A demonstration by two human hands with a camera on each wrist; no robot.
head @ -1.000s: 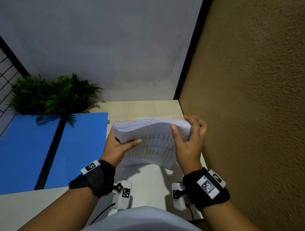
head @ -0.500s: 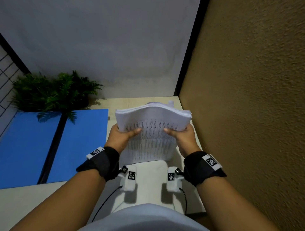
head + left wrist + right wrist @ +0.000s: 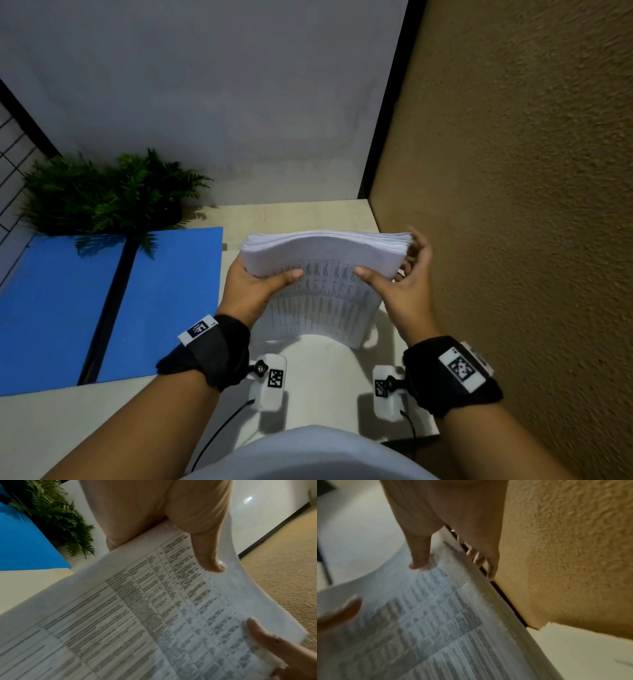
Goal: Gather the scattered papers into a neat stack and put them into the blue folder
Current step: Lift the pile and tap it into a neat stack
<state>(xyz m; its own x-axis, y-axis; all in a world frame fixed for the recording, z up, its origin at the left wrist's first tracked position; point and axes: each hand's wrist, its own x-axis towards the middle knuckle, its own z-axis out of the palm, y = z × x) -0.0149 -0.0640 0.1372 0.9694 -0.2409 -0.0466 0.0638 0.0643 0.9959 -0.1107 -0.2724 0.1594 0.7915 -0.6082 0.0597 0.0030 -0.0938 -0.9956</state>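
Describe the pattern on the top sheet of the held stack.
White top sheet printed with a ruled table of dark text; clearest from the left wrist.

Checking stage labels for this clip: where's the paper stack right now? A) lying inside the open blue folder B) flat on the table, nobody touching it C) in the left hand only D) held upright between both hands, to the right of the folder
D: the paper stack stands on edge between the left hand and right hand, a thumb on its printed face from each side; the open blue folder lies to its left with no papers on it.
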